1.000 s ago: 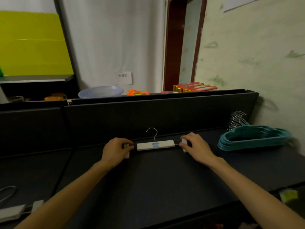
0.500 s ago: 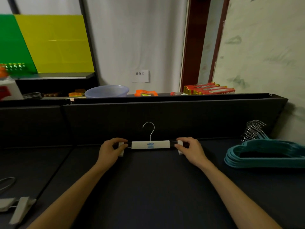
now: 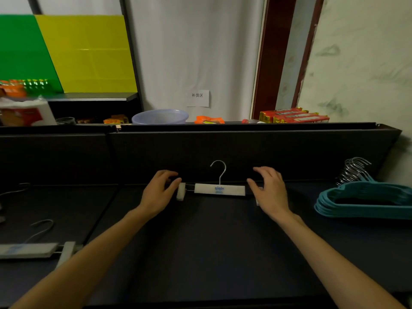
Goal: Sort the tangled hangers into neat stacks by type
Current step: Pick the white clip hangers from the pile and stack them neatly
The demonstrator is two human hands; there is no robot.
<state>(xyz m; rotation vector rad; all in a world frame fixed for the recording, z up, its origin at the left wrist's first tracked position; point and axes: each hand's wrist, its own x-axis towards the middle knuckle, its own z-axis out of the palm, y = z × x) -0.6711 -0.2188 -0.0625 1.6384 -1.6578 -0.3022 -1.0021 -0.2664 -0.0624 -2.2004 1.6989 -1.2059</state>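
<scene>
We are looking at a dark matte tabletop bearing a white clip hanger with a metal hook at the back, a stack of teal plastic hangers lying right, and another white clip hanger lying left.

A dark worktop meets a black partition at twelve o'clock; beyond hangs a white curtain, with a red-brown door frame at one o'clock.
</scene>
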